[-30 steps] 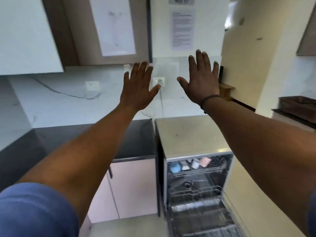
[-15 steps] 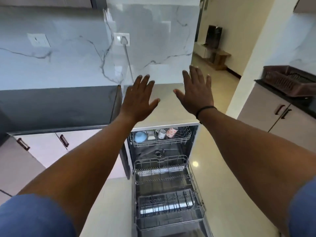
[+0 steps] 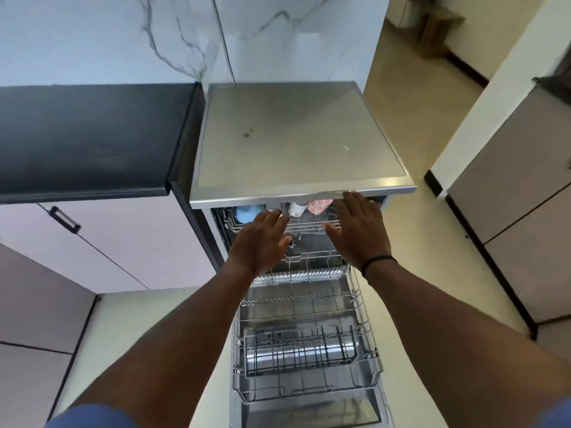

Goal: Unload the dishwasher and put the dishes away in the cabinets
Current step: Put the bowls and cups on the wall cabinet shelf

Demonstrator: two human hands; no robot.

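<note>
The dishwasher (image 3: 296, 140) stands open, its steel top in the middle of the view. In its upper rack (image 3: 309, 225) sit a blue cup (image 3: 247, 213), a white cup (image 3: 297, 208) and a flowered cup (image 3: 319, 206), half hidden under the top's front edge. The lower rack (image 3: 304, 341) is pulled out over the door and holds no dishes. My left hand (image 3: 262, 242) hovers open at the upper rack's front, just right of the blue cup. My right hand (image 3: 360, 233) is open too, fingers spread beside the flowered cup. Neither hand holds anything.
A black countertop (image 3: 86, 137) runs left of the dishwasher, with pale cabinet doors (image 3: 102, 242) and a dark handle (image 3: 63, 219) below. More cabinets (image 3: 519, 230) stand at the right across a strip of beige floor (image 3: 411, 97). A marble wall (image 3: 123, 35) rises behind.
Both hands have dropped from in front of the wall down to the upper rack. The view has tilted down onto the dishwasher.
</note>
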